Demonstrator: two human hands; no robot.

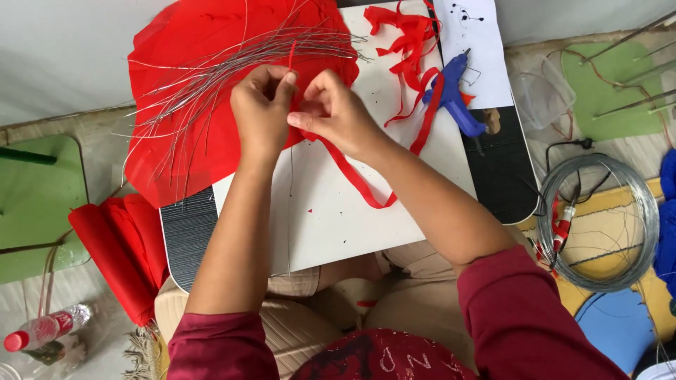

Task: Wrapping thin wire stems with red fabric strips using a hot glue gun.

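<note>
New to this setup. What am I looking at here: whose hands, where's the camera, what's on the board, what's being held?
There is no machine: a person works with bare hands, filmed by one camera on their head looking down. A white board rests on their lap. The left hand and right hand pinch a red ribbon strip together, and it trails across the board. Beside them lie a bundle of thin wires on red fabric, loose red ribbon scraps and a blue glue gun. A wire coil sits to the right.
</note>
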